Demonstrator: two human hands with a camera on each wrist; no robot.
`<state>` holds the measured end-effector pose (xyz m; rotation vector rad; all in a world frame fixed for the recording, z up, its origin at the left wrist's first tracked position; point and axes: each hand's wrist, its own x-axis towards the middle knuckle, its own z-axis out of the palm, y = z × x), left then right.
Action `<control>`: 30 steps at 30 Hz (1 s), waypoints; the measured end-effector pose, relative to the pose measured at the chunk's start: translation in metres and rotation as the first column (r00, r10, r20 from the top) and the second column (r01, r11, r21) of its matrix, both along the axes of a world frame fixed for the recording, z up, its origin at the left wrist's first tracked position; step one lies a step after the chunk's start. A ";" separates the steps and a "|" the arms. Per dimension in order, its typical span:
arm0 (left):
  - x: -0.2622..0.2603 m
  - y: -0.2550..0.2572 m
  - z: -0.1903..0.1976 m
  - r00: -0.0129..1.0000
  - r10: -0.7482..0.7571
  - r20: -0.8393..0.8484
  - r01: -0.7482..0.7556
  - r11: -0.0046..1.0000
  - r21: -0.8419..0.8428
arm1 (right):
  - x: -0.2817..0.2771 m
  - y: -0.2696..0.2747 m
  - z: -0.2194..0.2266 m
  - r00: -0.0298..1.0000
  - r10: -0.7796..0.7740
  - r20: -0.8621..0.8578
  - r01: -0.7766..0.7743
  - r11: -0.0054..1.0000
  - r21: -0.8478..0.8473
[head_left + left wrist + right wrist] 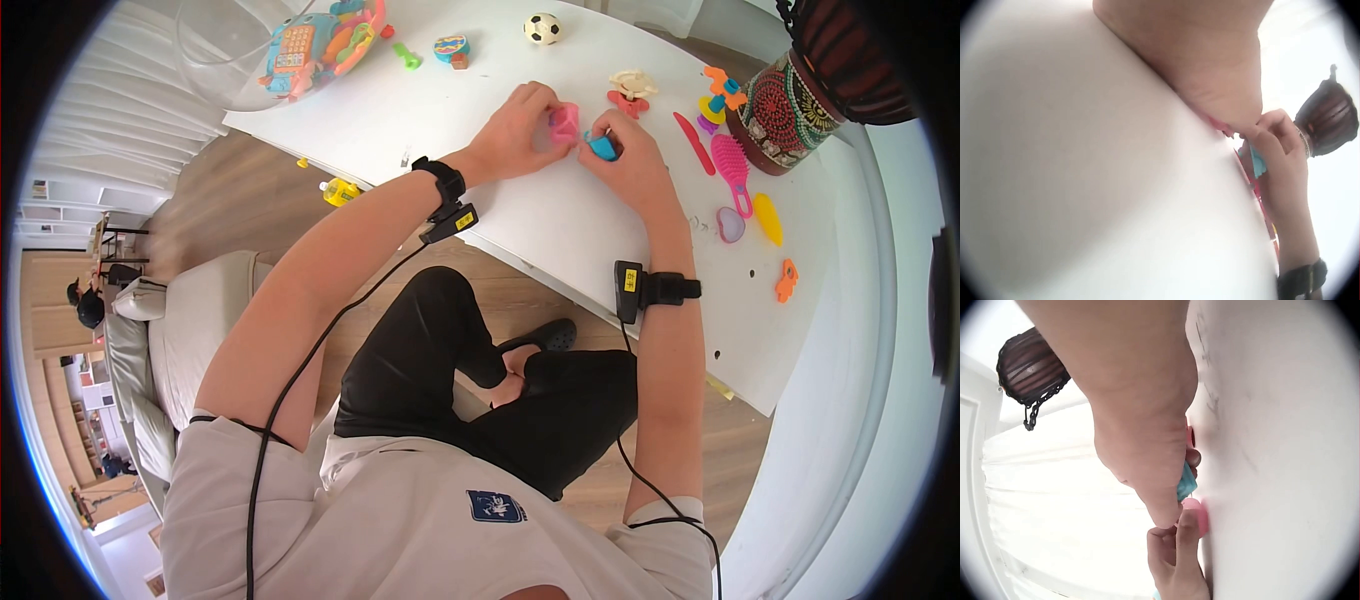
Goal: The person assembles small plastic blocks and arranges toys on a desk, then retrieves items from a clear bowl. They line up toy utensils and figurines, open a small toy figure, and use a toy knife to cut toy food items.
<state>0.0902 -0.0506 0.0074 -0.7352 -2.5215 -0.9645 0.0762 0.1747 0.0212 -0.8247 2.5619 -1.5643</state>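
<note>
My left hand point(512, 132) pinches a small pink plastic toy piece point(564, 124) with a hollow, cup-like shape. Close to its right, my right hand point(634, 165) grips a small blue toy piece point(602, 148) between thumb and curled fingers. The two pieces are held near each other just over the white table point(550, 205). In the right wrist view the blue piece point(1187, 481) sits right beside the pink piece point(1199, 516). Fingers cover much of both, so their exact kind is hidden.
Beyond the hands lie a toy soccer ball point(542, 29), a cream-and-red toy point(631, 92) and a toy phone point(296, 55). To the right are a red toy knife point(694, 143), a pink hairbrush point(732, 170), a yellow piece point(768, 218) and a patterned drum point(785, 115).
</note>
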 end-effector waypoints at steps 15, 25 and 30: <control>0.000 -0.003 0.004 0.999 0.002 0.046 -0.001 0.999 -0.038 | -0.017 0.005 -0.024 0.978 -0.086 -0.190 0.062 0.990 -0.129; 0.003 -0.001 0.004 0.994 0.012 0.104 -0.012 1.000 0.003 | -0.009 0.005 -0.008 0.991 -0.131 -0.023 0.126 0.982 -0.142; 0.001 -0.001 0.000 0.995 0.035 0.097 -0.038 0.999 0.033 | -0.005 0.006 0.000 0.987 -0.152 0.060 0.158 0.981 -0.115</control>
